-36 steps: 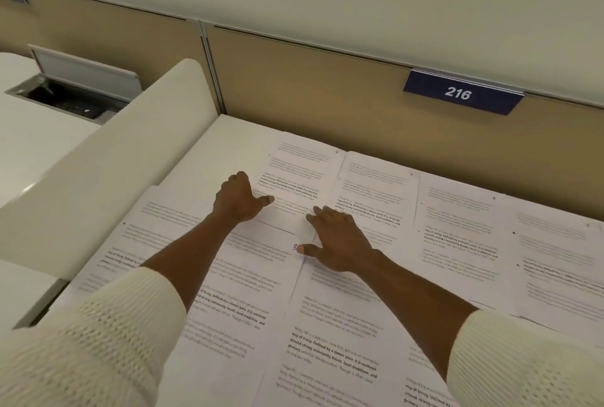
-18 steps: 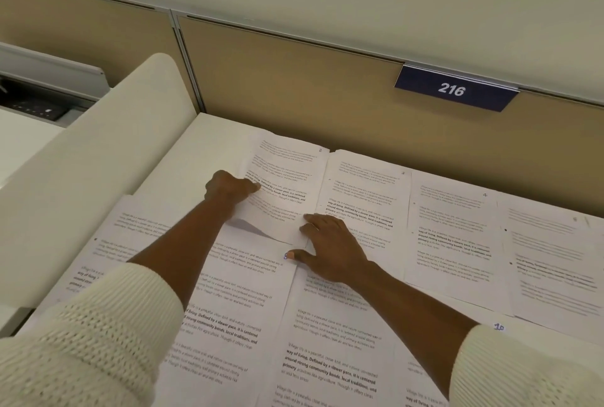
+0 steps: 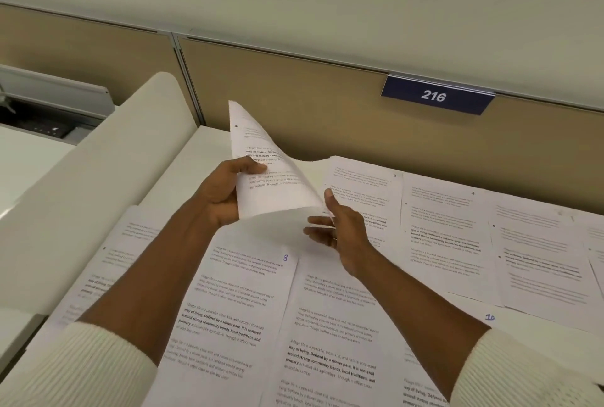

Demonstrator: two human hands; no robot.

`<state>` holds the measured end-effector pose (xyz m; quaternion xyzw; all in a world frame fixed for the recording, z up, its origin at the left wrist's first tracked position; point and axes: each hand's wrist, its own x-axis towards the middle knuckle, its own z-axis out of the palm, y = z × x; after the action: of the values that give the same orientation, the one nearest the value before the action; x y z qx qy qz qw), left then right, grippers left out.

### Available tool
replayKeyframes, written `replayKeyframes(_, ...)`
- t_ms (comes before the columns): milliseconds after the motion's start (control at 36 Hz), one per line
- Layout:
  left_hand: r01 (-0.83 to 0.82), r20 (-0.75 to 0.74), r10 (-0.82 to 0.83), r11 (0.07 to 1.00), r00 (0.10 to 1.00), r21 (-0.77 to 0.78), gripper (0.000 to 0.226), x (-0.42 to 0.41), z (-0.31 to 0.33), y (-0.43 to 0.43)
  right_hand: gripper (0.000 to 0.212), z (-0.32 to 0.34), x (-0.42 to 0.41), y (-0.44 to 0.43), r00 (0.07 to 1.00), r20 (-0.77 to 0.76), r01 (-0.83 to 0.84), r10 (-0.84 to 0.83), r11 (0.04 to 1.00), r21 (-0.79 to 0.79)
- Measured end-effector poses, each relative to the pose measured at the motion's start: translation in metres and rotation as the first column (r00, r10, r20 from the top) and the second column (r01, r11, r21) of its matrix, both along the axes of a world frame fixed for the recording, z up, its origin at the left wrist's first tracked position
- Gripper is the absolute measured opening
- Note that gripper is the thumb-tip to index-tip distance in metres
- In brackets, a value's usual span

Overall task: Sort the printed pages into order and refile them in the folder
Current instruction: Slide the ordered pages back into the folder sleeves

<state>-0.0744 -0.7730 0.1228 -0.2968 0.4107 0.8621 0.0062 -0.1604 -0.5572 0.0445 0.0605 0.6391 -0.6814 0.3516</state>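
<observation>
1. Currently in the gathering step: one sheet (image 3: pixel 271 178) is held clear of the desktop (image 3: pixel 209 158), above its far-left corner, curled into a cone with the print facing the camera.
2. Left hand (image 3: pixel 222 197) grips the sheet's left edge, thumb (image 3: pixel 242 164) across the printed face and the other fingers wrapped behind.
3. Right hand (image 3: pixel 340 236) is at the sheet's lower right corner. Its fingers (image 3: pixel 318 220) are spread and uncurled under the paper and the thumb touches the edge. No firm pinch seen.
4. Remaining pages lie flat in two rows: page marked 3 (image 3: pixel 362 197) and page marked 4 (image 3: pixel 447 227) along the far edge, page marked 8 (image 3: pixel 248 292) in the nearer row under the forearms.
5. Judgement: early in collection, with most pages still spread out. No folder in view.
6. Next move likely calls for flattening the curl, then laying this sheet squarely onto its neighbour in number order, page 3 just beside it. The held sheet's own number is not readable.
</observation>
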Motion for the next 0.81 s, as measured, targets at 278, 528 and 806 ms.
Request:
replayKeyframes(278,0.343,0.05,-0.339,0.93,0.939,-0.129,0.06,0.057,0.013,0.067,0.045,0.023,0.008,0.077,0.942,0.265,-0.072,0.205,0.896,-0.439)
replayKeyframes(528,0.494,0.095,-0.485,0.853,0.869,-0.168,0.043,0.087,-0.014,0.153,0.048,0.021,0.044,0.188,1.0,0.001,0.01,-0.01,0.991,-0.136)
replayKeyframes(806,0.36,0.265,-0.287,0.887,0.92,-0.29,0.027,0.085,-0.035,0.263,0.044,0.021,0.084,0.317,0.994,-0.032,0.104,-0.106,0.992,-0.069)
